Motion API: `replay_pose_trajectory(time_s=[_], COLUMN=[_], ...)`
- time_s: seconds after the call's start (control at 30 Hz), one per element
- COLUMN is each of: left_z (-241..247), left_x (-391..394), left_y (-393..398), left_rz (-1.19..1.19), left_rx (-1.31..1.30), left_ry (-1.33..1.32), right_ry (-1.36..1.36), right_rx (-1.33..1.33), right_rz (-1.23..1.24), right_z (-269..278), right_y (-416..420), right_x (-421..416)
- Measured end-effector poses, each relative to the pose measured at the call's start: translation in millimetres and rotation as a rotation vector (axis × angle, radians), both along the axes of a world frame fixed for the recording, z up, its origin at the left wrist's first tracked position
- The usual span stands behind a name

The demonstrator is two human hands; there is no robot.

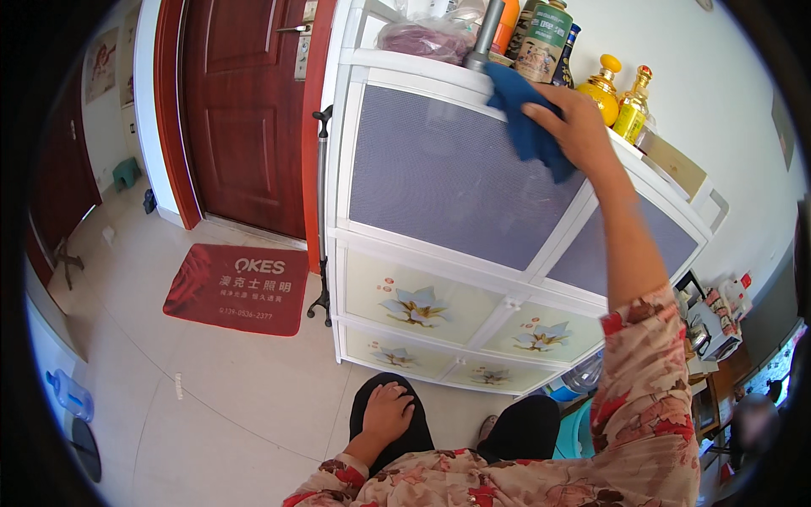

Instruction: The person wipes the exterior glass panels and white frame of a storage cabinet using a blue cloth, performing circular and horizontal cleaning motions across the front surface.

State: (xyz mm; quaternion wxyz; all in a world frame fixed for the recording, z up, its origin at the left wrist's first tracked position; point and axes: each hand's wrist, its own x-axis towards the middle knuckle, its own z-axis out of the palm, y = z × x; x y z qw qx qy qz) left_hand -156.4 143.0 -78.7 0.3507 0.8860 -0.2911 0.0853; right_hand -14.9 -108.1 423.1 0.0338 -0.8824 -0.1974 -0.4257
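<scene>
My right hand [573,123] grips a blue cloth [532,130], which hangs over the top front edge of a white cabinet [437,231]. Part of the cloth lies in front of the cabinet's upper mesh panel [443,171]. Just beyond my fingers stand a decorated green can [545,41] and a dark blue bottle [566,57]. A grey metal tube [486,35] rises beside the cloth. My left hand [388,412] rests on my left knee, its fingers a little spread, holding nothing.
Yellow bottles [602,95] and a cardboard box [675,161] stand along the cabinet top, near a bagged purple item [427,41]. A walking cane [323,209] leans at the cabinet's left side. A red doormat [237,291] lies before the brown door [244,114]. A turquoise bucket [575,431] sits by my right leg.
</scene>
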Motion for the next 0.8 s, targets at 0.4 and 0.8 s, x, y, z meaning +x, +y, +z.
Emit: replay_pose_trajectory(time_s=[0.4,0.8], left_z=[5,-2], left_x=[-3,0], left_y=[-8,-4], left_rz=[-0.038,-0.023], left_rx=[-0.024,-0.022], left_ry=[-0.013,-0.012], right_ry=[-0.120,-0.307], right_rx=[-0.140,-0.251], right_rz=[-0.109,-0.021], right_z=[5,0], right_y=[102,106], right_x=[64,80])
